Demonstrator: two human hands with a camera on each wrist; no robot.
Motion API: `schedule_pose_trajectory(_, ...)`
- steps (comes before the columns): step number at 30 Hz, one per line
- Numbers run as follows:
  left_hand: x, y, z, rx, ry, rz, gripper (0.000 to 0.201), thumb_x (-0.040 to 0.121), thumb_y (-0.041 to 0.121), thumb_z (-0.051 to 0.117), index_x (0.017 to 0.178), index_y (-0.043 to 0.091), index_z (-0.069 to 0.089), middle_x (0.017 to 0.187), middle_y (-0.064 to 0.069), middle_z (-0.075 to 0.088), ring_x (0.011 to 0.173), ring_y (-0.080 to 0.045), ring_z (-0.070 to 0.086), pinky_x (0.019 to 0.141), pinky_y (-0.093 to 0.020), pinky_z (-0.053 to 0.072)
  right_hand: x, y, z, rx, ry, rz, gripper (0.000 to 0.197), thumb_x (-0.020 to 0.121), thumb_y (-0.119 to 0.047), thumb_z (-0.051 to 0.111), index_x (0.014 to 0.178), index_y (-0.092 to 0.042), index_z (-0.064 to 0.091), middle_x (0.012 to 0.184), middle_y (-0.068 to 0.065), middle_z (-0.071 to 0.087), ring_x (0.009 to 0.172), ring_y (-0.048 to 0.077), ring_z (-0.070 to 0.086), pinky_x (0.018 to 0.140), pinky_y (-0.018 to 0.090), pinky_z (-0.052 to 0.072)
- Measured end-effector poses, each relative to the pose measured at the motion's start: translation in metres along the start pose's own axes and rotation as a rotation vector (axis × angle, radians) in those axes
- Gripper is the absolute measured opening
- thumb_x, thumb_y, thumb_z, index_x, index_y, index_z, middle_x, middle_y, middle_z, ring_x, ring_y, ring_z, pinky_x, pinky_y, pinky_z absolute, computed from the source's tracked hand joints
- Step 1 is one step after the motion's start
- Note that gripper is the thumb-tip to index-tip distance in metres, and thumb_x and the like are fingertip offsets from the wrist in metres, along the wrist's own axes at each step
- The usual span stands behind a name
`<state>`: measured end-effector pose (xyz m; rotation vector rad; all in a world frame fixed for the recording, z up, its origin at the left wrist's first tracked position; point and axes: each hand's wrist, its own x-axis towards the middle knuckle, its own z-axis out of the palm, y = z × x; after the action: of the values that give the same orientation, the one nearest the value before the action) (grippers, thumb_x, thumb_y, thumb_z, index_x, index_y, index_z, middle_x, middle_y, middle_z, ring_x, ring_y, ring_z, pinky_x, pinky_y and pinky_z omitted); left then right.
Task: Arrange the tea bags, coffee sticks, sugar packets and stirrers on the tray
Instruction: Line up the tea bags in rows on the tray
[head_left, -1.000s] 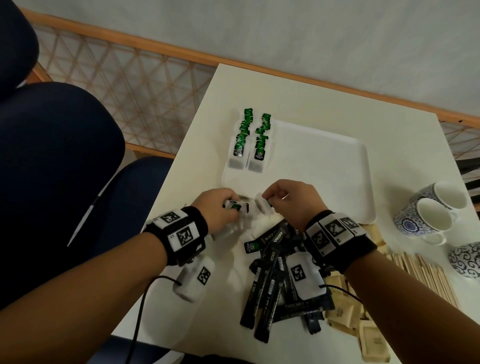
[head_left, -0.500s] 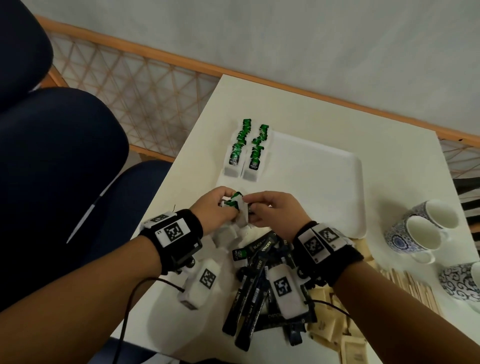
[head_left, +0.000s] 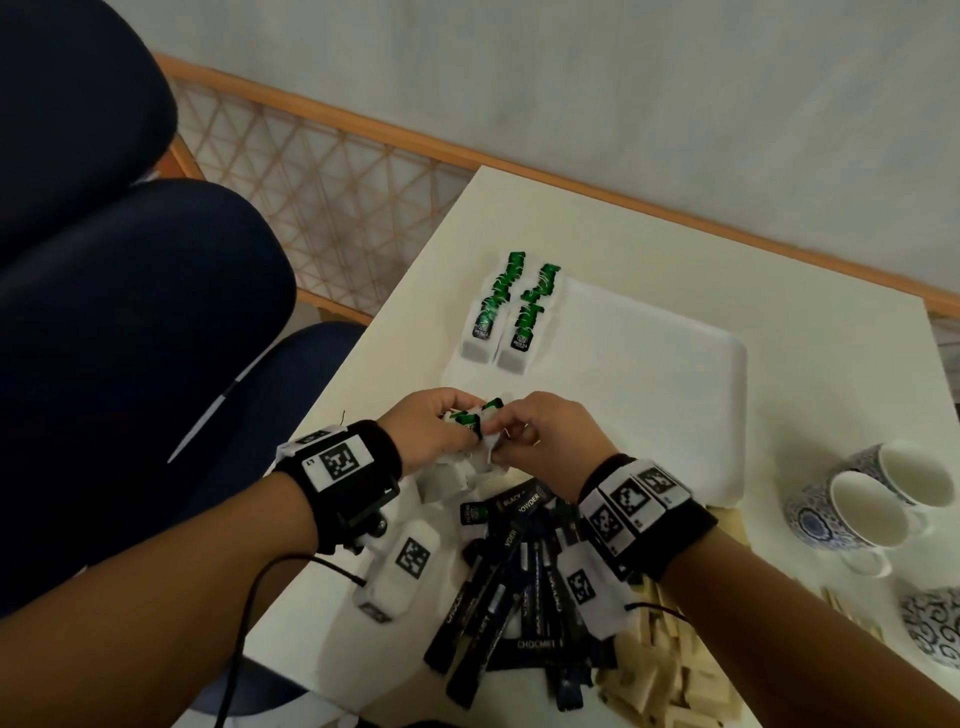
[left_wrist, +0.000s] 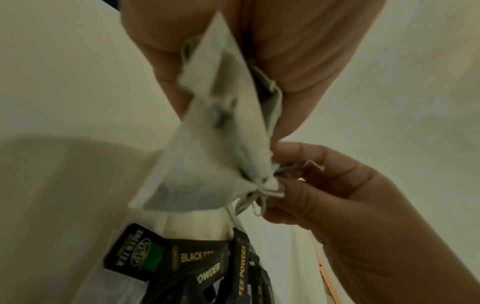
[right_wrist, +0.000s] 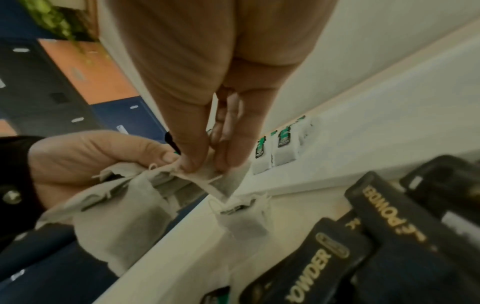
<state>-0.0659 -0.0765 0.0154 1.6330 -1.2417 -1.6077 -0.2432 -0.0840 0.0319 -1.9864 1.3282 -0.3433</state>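
Both hands meet just in front of the white tray (head_left: 660, 374), each holding tea bags. My left hand (head_left: 436, 431) grips a bunch of grey tea bags (left_wrist: 215, 148) with green tags (head_left: 470, 418). My right hand (head_left: 524, 441) pinches the top of one tea bag (right_wrist: 223, 181) between thumb and fingers, close to the left hand's bunch. Two rows of tea bags (head_left: 511, 312) lie at the tray's far left corner. Black coffee sticks (head_left: 519, 587) are piled on the table under my wrists. Tan sugar packets (head_left: 660, 675) lie to their right.
Two blue-patterned cups (head_left: 872, 499) stand at the right of the table, with another patterned piece (head_left: 935, 629) nearer. Wooden stirrers (head_left: 836, 603) show at the right behind my right forearm. A dark blue chair (head_left: 130, 338) stands left of the table. A loose tea bag (right_wrist: 241, 218) lies on the table.
Both hands have lifted slightly and come closer together over the tray's near edge, still handling the tea bags. The camera has tilted so the table sits lower in view.
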Motion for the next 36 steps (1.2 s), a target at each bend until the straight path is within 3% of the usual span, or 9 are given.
schedule_pose_trajectory(3, 0.000, -0.002, 0.001, 0.000, 0.003, -0.017, 0.032, 0.077, -0.003, 0.068, 0.099, 0.021, 0.065, 0.084, -0.006, 0.066, 0.067, -0.016, 0.058, 0.070, -0.030, 0.049, 0.000, 0.010, -0.004, -0.031, 0.023, -0.062, 0.012, 0.074, -0.023, 0.078, 0.084, -0.025, 0.072, 0.089, -0.006, 0.056, 0.077, 0.007, 0.054, 0.075, 0.019, 0.045)
schedule_pose_trajectory(7, -0.001, -0.004, 0.000, 0.138, 0.089, -0.013, 0.032, 0.082, 0.001, 0.064, 0.100, 0.025, 0.053, 0.076, -0.007, 0.053, 0.064, -0.020, 0.049, 0.060, -0.027, 0.042, 0.001, 0.023, -0.013, 0.122, 0.169, 0.093, 0.010, 0.079, -0.030, 0.075, 0.079, -0.028, 0.065, 0.085, -0.010, 0.063, 0.079, 0.003, 0.060, 0.071, 0.014, 0.048)
schedule_pose_trajectory(13, -0.002, -0.001, 0.002, 0.117, 0.060, 0.018, 0.030, 0.085, -0.009, 0.054, 0.073, 0.018, 0.057, 0.070, -0.001, 0.055, 0.064, -0.015, 0.049, 0.061, -0.023, 0.042, 0.003, 0.017, -0.023, 0.568, 0.106, 0.283, 0.019, 0.082, -0.014, 0.073, 0.099, -0.016, 0.065, 0.078, 0.007, 0.071, 0.058, 0.018, 0.067, 0.061, 0.032, 0.057)
schedule_pose_trajectory(16, 0.002, 0.002, -0.001, 0.111, 0.006, 0.002, 0.042, 0.085, -0.012, 0.049, 0.063, 0.018, 0.068, 0.070, 0.006, 0.068, 0.070, -0.012, 0.055, 0.071, -0.021, 0.046, 0.009, 0.014, -0.022, 0.657, 0.098, 0.296, 0.016, 0.088, -0.013, 0.066, 0.104, -0.014, 0.064, 0.080, 0.007, 0.068, 0.060, 0.021, 0.068, 0.060, 0.031, 0.057)
schedule_pose_trajectory(18, 0.007, 0.001, -0.003, 0.125, -0.016, -0.029, 0.047, 0.086, -0.007, 0.051, 0.061, 0.025, 0.075, 0.084, -0.007, 0.073, 0.077, -0.021, 0.054, 0.076, -0.028, 0.045, 0.013, 0.011, -0.019, 0.683, 0.088, 0.306, 0.013, 0.094, -0.014, 0.057, 0.103, -0.015, 0.066, 0.082, 0.007, 0.062, 0.063, 0.023, 0.069, 0.061, 0.031, 0.058)
schedule_pose_trajectory(21, 0.014, 0.002, -0.005, 0.115, -0.040, -0.049, 0.051, 0.086, -0.003, 0.052, 0.062, 0.035, 0.076, 0.091, -0.019, 0.069, 0.078, -0.025, 0.047, 0.073, -0.033, 0.041, 0.018, 0.008, -0.016, 0.720, 0.081, 0.321, 0.019, 0.097, -0.011, 0.050, 0.098, -0.016, 0.068, 0.078, 0.007, 0.059, 0.066, 0.024, 0.067, 0.067, 0.032, 0.058)
schedule_pose_trajectory(26, 0.024, 0.009, -0.013, 0.076, -0.039, -0.024, 0.034, 0.088, 0.000, 0.054, 0.080, 0.025, 0.076, 0.079, -0.007, 0.069, 0.060, -0.010, 0.051, 0.060, -0.018, 0.046, 0.027, 0.006, -0.006, 0.695, 0.113, 0.322, 0.020, 0.093, -0.012, 0.057, 0.094, -0.022, 0.074, 0.088, -0.002, 0.069, 0.075, 0.007, 0.059, 0.072, 0.023, 0.052)
schedule_pose_trajectory(30, 0.031, 0.003, -0.018, 0.072, -0.031, -0.010, 0.039, 0.086, 0.003, 0.060, 0.069, 0.034, 0.077, 0.108, -0.015, 0.071, 0.084, -0.021, 0.056, 0.086, -0.036, 0.051, 0.033, 0.008, -0.002, 0.720, 0.141, 0.355, 0.019, 0.091, -0.009, 0.058, 0.093, -0.022, 0.073, 0.084, 0.000, 0.071, 0.067, 0.009, 0.058, 0.063, 0.019, 0.049)
schedule_pose_trajectory(36, 0.038, -0.003, -0.023, 0.037, -0.009, -0.010, 0.025, 0.087, 0.001, 0.061, 0.086, 0.021, 0.074, 0.100, -0.007, 0.072, 0.078, -0.013, 0.059, 0.073, -0.019, 0.048, 0.036, 0.011, -0.009, 0.680, 0.086, 0.322, 0.021, 0.093, -0.009, 0.057, 0.095, -0.024, 0.072, 0.079, -0.005, 0.070, 0.063, 0.007, 0.060, 0.060, 0.018, 0.048)
